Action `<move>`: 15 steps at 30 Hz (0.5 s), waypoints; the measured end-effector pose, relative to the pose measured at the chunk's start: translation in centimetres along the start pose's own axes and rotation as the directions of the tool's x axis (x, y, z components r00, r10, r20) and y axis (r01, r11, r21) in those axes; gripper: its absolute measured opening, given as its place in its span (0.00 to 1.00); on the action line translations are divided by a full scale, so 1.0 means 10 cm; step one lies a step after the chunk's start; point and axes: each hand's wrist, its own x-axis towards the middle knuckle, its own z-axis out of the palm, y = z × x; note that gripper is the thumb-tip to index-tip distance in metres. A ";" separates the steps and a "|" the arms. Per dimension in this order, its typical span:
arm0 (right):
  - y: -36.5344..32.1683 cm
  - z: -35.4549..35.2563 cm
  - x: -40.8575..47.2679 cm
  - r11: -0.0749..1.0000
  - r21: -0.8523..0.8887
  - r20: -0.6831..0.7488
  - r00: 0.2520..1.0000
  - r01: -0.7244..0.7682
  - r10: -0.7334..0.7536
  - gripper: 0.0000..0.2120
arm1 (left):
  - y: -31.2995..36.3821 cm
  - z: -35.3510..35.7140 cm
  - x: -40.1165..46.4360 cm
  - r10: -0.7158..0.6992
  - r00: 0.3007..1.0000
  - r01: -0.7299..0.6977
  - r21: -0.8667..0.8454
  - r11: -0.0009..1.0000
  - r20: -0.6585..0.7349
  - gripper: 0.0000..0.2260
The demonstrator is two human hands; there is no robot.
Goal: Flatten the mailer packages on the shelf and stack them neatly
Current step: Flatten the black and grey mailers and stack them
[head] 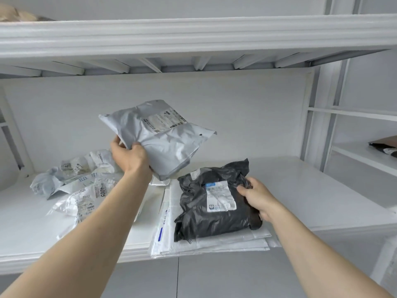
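- The left hand grips the near left corner of a grey mailer and holds it in the air above the shelf, tilted, with the label side up.
- The right hand has its fingers curled on the right edge of a black mailer, which lies on top of a stack of flat white mailers at the front edge of the shelf.
- Risk, in my judgement: the grey mailer hangs from one corner only, so it can slip from the fingers or swing down on the loose pile below.
- The black mailer looks bulky and wrinkled. If the grey one goes on top before the black one is pressed flat, the stack will probably lean and slide.
- The white stack sticks out a little over the front edge of the shelf. A push from the right hand toward the person can drag it off.
- A pile of crumpled white and grey mailers lies at the left side of the shelf, not yet flattened; the left forearm passes above it and may disturb it.
- The shelf is white and smooth, so plastic mailers will slide easily on it.
- Above is another white shelf board with ribs underneath; some beige thing lies on its far left end, which I cannot identify.
- At the right stands a second white shelf unit with a dark package at the picture edge.
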 end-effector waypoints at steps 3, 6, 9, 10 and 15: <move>-0.09 0.05 0.06 0.851 -0.518 -0.085 0.985 0.083 -0.147 0.15 | -0.04 0.00 -0.02 0.004 1.000 -0.004 0.005 1.000 0.017 0.20; -0.37 0.15 0.03 0.668 -0.730 -0.110 0.941 0.142 -0.320 0.22 | -0.10 0.05 -0.04 -0.042 0.999 0.042 -0.014 0.999 0.002 0.20; -0.57 0.33 0.06 0.574 -0.778 0.063 0.941 0.256 -0.333 0.25 | -0.16 0.08 -0.08 -0.139 0.990 0.137 -0.059 0.989 -0.033 0.21; -0.59 0.39 0.08 0.542 -0.795 0.119 0.947 0.272 -0.300 0.26 | -0.19 0.08 -0.06 -0.186 0.981 0.182 -0.082 0.980 -0.054 0.22; -0.39 0.68 0.27 0.457 -0.845 0.227 0.960 0.278 -0.164 0.32 | -0.36 -0.05 0.10 -0.399 0.911 0.373 -0.201 0.906 -0.108 0.25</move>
